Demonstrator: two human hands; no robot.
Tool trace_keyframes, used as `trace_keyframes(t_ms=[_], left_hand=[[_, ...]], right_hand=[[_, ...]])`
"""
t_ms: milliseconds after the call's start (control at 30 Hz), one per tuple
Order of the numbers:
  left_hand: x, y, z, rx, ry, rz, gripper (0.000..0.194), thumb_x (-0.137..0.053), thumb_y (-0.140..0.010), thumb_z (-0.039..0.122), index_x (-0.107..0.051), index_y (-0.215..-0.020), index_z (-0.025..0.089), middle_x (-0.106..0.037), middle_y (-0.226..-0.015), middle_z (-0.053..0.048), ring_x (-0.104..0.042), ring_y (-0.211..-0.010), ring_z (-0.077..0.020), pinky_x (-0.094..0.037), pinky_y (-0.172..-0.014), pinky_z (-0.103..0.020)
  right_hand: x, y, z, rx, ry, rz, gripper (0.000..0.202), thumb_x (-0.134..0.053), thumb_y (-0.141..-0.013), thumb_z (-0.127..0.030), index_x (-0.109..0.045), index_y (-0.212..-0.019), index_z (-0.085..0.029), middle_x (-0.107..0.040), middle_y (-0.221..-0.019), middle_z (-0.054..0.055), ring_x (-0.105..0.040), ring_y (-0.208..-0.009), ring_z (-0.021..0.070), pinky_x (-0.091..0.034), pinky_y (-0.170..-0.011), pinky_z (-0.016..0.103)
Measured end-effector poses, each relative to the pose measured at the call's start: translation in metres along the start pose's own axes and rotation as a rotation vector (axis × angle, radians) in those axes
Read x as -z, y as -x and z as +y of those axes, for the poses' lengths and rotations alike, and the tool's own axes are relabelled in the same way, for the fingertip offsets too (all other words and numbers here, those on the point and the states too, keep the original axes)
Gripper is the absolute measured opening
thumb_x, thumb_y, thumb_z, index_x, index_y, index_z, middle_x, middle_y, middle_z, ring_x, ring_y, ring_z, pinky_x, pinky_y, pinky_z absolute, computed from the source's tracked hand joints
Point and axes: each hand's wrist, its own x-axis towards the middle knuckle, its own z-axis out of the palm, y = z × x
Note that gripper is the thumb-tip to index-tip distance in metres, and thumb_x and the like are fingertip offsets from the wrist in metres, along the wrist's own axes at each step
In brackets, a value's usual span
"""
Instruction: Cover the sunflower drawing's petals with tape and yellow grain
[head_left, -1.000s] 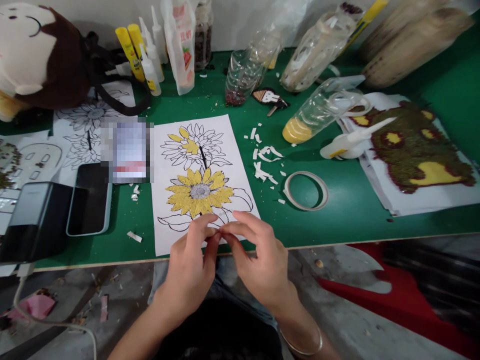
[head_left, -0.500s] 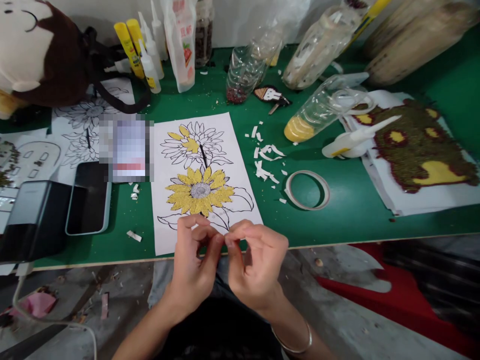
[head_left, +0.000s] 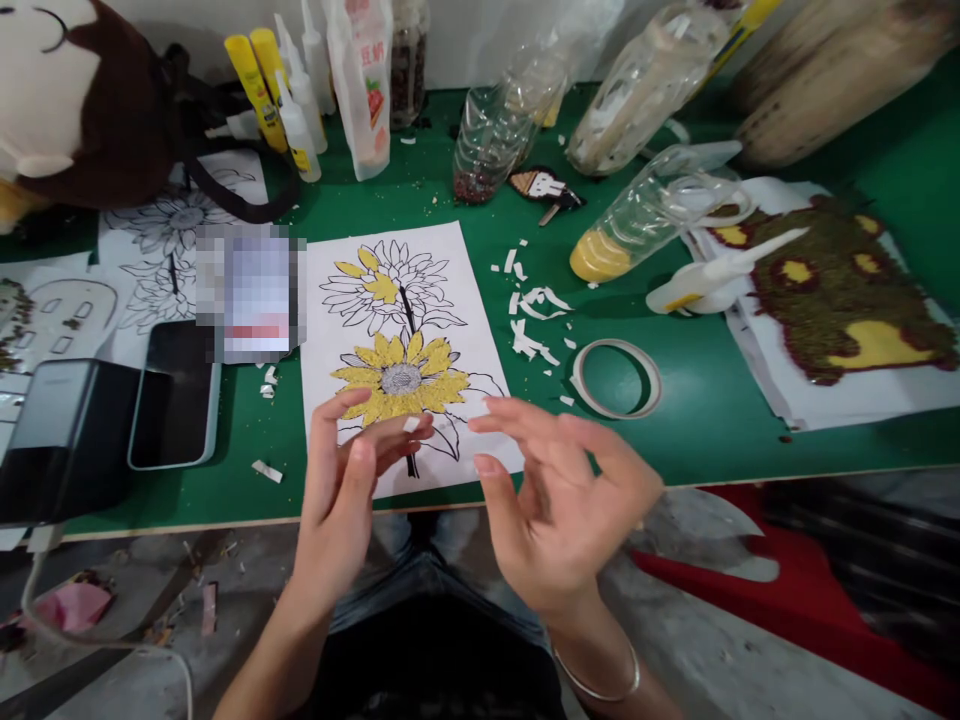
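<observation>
A sheet with two printed sunflowers point(head_left: 480, 300) lies at the table's front edge; the lower flower point(head_left: 442, 385) has yellow petals, the upper one a few. Over the sheet's lower left, my left hand point(head_left: 349, 490) is open, fingers apart, with a small white scrap point(head_left: 412, 424) on a fingertip. My right hand point(head_left: 555, 500) hovers at the lower right corner, open, its thumb and fingers spread with nothing between them. The hands are apart and partly cover the lower leaves.
White paper scraps point(head_left: 534, 302) and a tape roll point(head_left: 616, 378) lie right of the sheet. Farther right are a glue bottle point(head_left: 697, 288) and a plastic bottle with yellow grains point(head_left: 600, 255). Left stand a phone point(head_left: 176, 400) and black box point(head_left: 71, 440).
My hands have moved apart from where their fingertips met, and their fingers have opened. The white scrap now shows on a left fingertip.
</observation>
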Motion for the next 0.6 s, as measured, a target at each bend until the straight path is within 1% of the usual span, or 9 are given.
trace_keyframes(t_ms=[33, 100, 233, 333, 400, 467, 533, 600], left_hand=[[0.000, 0.002, 0.000, 0.010, 0.014, -0.032, 0.027, -0.040, -0.094, 0.033, -0.039, -0.120, 0.026, -0.069, -0.104, -0.005, -0.063, -0.104, -0.0181, -0.048, -0.094, -0.041], [-0.001, 0.006, 0.000, 0.024, 0.027, -0.073, 0.031, -0.039, -0.094, 0.036, -0.039, -0.124, 0.027, -0.068, -0.107, -0.005, -0.059, -0.111, -0.0199, -0.044, -0.098, -0.043], [0.001, 0.011, 0.001, 0.068, -0.047, -0.092, 0.039, -0.038, -0.094, 0.040, -0.037, -0.131, 0.029, -0.066, -0.111, -0.005, -0.055, -0.117, -0.0212, -0.035, -0.106, -0.045], [0.002, 0.011, 0.004, 0.115, -0.100, -0.107, 0.043, -0.041, -0.092, 0.043, -0.034, -0.134, 0.032, -0.064, -0.117, -0.005, -0.050, -0.122, -0.0218, -0.027, -0.111, -0.047], [0.002, 0.009, 0.003, 0.110, -0.066, -0.120, 0.046, -0.041, -0.092, 0.045, -0.032, -0.135, 0.033, -0.063, -0.120, -0.005, -0.047, -0.125, -0.0221, -0.028, -0.111, -0.048], [0.001, 0.008, 0.001, 0.105, -0.014, -0.144, 0.050, -0.040, -0.091, 0.048, -0.029, -0.137, 0.032, -0.061, -0.123, -0.006, -0.044, -0.128, -0.0223, -0.029, -0.111, -0.047], [0.000, 0.007, -0.001, 0.106, 0.030, -0.190, 0.055, -0.038, -0.091, 0.051, -0.025, -0.140, 0.032, -0.057, -0.128, -0.007, -0.040, -0.131, -0.0227, -0.029, -0.111, -0.048], [-0.001, 0.008, -0.003, 0.077, 0.025, -0.232, 0.059, -0.037, -0.091, 0.051, -0.019, -0.142, 0.031, -0.051, -0.135, -0.008, -0.033, -0.134, -0.0227, -0.027, -0.112, -0.048]], right_hand=[[0.000, -0.001, 0.004, -0.017, -0.010, -0.037, 0.063, -0.052, -0.075, 0.005, -0.035, -0.124, -0.032, -0.059, -0.113, 0.005, -0.064, -0.091, 0.0171, -0.056, -0.079, 0.041], [-0.001, -0.005, 0.010, -0.014, -0.036, -0.094, 0.066, -0.052, -0.076, 0.004, -0.032, -0.127, -0.033, -0.057, -0.118, 0.005, -0.064, -0.093, 0.0176, -0.056, -0.083, 0.044], [-0.001, -0.012, 0.015, 0.038, -0.045, -0.182, 0.073, -0.052, -0.076, 0.005, -0.028, -0.132, -0.034, -0.057, -0.118, 0.005, -0.065, -0.094, 0.0164, -0.054, -0.088, 0.046], [-0.001, -0.015, 0.016, 0.044, 0.003, -0.235, 0.069, -0.053, -0.075, 0.003, -0.035, -0.131, -0.034, -0.061, -0.109, 0.003, -0.064, -0.091, 0.0160, -0.055, -0.087, 0.044], [-0.002, -0.014, 0.018, 0.050, 0.044, -0.224, 0.063, -0.054, -0.075, 0.002, -0.043, -0.127, -0.032, -0.062, -0.105, 0.003, -0.063, -0.091, 0.0166, -0.057, -0.084, 0.040], [-0.006, -0.011, 0.020, 0.049, 0.059, -0.186, 0.060, -0.055, -0.074, 0.002, -0.047, -0.123, -0.031, -0.060, -0.106, 0.004, -0.062, -0.093, 0.0174, -0.057, -0.082, 0.039], [-0.011, -0.007, 0.021, 0.008, 0.031, -0.141, 0.059, -0.057, -0.074, 0.001, -0.046, -0.122, -0.033, -0.057, -0.107, 0.004, -0.062, -0.091, 0.0170, -0.058, -0.079, 0.039], [-0.016, -0.006, 0.020, -0.074, -0.057, -0.081, 0.062, -0.057, -0.073, 0.000, -0.042, -0.122, -0.036, -0.055, -0.107, 0.002, -0.063, -0.085, 0.0142, -0.058, -0.076, 0.036]])
